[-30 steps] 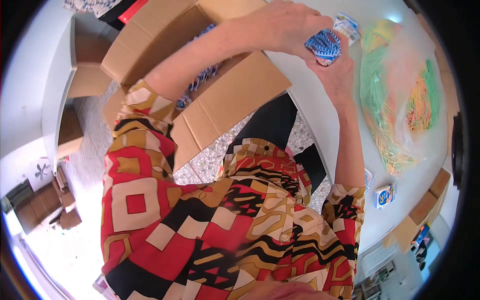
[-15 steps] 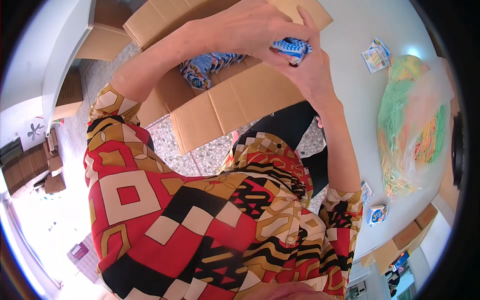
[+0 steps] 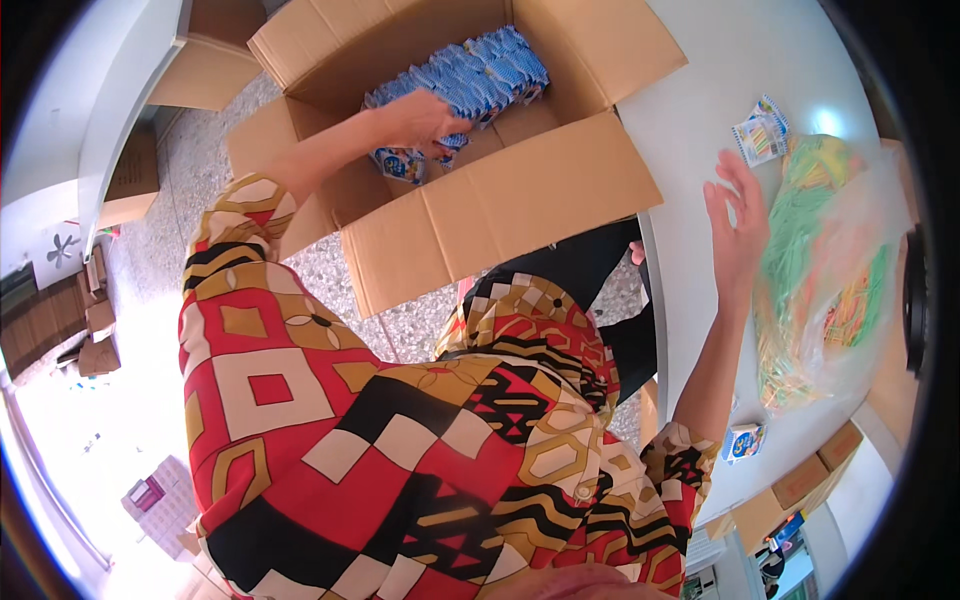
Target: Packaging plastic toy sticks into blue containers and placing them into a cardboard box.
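My left hand (image 3: 422, 118) is down inside an open cardboard box (image 3: 500, 205), fingers curled on a small blue-and-white packet (image 3: 455, 146). Rows of similar blue packets (image 3: 490, 70) stand packed along the far side of the box. One more packet (image 3: 402, 165) lies under the hand at the box's near left. My right hand (image 3: 738, 220) hangs over the white table with fingers apart and nothing in them. Just beyond its fingertips lies a clear-and-blue packet (image 3: 762, 132). A clear plastic bag of green, yellow and red thin strands (image 3: 815, 270) is to its right.
A blue-and-white packet (image 3: 744, 443) sits on the white table (image 3: 690, 130) near my right elbow. Brown cartons (image 3: 805, 478) stand past the table's near right edge. Another cardboard box (image 3: 205, 70) is at the far left on the speckled floor.
My hands have parted from a shared hold on a blue packet above the box. The left went down into the box; the right swung right over the table. The packed rows now show.
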Tool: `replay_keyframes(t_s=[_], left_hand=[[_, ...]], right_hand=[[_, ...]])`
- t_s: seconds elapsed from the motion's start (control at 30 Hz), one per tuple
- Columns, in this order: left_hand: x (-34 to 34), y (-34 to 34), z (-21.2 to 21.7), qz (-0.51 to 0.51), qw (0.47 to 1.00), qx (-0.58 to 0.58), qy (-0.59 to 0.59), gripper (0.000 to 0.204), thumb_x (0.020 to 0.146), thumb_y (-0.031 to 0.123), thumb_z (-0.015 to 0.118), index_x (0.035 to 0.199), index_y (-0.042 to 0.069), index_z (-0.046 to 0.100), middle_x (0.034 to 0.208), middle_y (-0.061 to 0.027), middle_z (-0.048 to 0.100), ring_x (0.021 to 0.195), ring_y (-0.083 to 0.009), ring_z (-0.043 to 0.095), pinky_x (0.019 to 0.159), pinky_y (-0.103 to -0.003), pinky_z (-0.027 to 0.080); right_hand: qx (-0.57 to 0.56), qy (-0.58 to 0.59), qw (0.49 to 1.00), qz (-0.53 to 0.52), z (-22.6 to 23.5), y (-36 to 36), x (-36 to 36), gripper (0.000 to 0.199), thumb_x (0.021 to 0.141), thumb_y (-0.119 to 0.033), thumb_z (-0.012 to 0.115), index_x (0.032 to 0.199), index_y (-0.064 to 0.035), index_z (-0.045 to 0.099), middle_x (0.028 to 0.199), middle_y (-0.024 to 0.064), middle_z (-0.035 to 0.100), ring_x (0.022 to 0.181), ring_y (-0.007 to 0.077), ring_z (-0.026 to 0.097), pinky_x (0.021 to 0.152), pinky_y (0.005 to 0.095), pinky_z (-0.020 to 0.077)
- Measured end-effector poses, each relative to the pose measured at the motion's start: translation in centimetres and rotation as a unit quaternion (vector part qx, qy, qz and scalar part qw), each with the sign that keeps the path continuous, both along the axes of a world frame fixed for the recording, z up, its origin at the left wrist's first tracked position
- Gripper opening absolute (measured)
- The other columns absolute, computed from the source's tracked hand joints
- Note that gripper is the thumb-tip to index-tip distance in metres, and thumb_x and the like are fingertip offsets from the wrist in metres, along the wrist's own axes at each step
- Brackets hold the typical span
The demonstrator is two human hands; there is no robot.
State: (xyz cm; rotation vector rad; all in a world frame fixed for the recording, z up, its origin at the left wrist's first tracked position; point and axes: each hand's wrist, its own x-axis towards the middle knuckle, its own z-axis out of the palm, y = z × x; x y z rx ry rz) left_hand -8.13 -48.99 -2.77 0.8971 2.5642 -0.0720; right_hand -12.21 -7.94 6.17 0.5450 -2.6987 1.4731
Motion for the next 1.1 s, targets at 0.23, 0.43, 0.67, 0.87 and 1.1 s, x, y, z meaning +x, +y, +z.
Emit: replay_keyframes(t_s=[0.23, 0.43, 0.67, 0.87, 1.1], left_hand=[[-4.3, 2.9, -9.3, -0.092, 0.985, 0.112, 0.090, 0.032, 0.069, 0.028, 0.070, 0.094, 0.013, 0.058, 0.063, -0.0105, 0.061, 0.064, -0.0315, 0.063, 0.053, -0.044, 0.048], [-10.7, 7.8, -13.1, -0.185, 0.966, 0.107, 0.148, 0.031, 0.069, 0.025, 0.069, 0.099, 0.016, 0.061, 0.068, -0.0097, 0.064, 0.071, -0.0307, 0.065, 0.059, -0.042, 0.050], [-14.8, 9.3, -13.3, -0.226, 0.972, 0.047, 0.046, 0.047, 0.068, 0.032, 0.074, 0.111, 0.020, 0.061, 0.084, -0.0110, 0.067, 0.086, -0.0318, 0.064, 0.074, -0.043, 0.050], [-15.5, 8.8, -13.2, -0.260, 0.965, 0.000, 0.019, 0.055, 0.066, 0.035, 0.076, 0.116, 0.019, 0.058, 0.086, -0.0088, 0.068, 0.091, -0.0310, 0.064, 0.076, -0.043, 0.050], [-13.3, 6.6, -12.2, -0.199, 0.968, 0.060, 0.140, 0.051, 0.074, 0.033, 0.067, 0.118, 0.014, 0.049, 0.107, -0.0091, 0.059, 0.106, -0.0253, 0.056, 0.082, -0.038, 0.046]], right_hand=[[0.036, -0.050, 0.997, -0.042, -2.4, 4.3, 2.9, 0.026, 0.088, -0.006, 0.060, 0.114, -0.0004, 0.060, 0.112, 0.0088, 0.064, 0.100, 0.0162, 0.060, 0.087, 0.0296, 0.0473], [0.010, -0.136, 0.989, -0.064, -3.6, 7.3, 6.7, 0.024, 0.091, -0.003, 0.056, 0.114, 0.0017, 0.058, 0.108, 0.0073, 0.062, 0.101, 0.0136, 0.058, 0.091, 0.0271, 0.0449], [-0.020, -0.189, 0.975, -0.117, -4.6, 8.5, 9.8, 0.023, 0.091, -0.003, 0.056, 0.113, 0.0019, 0.059, 0.099, 0.0050, 0.063, 0.094, 0.0114, 0.058, 0.085, 0.0244, 0.0449], [-0.017, -0.187, 0.975, -0.119, -5.1, 8.2, 9.8, 0.022, 0.091, -0.002, 0.056, 0.112, 0.0017, 0.060, 0.100, 0.0049, 0.064, 0.093, 0.0113, 0.059, 0.085, 0.0243, 0.0455], [-0.018, -0.193, 0.975, -0.110, -5.3, 8.1, 9.8, 0.022, 0.091, -0.003, 0.056, 0.113, 0.0015, 0.060, 0.100, 0.0055, 0.064, 0.093, 0.0118, 0.059, 0.084, 0.0246, 0.0459]])
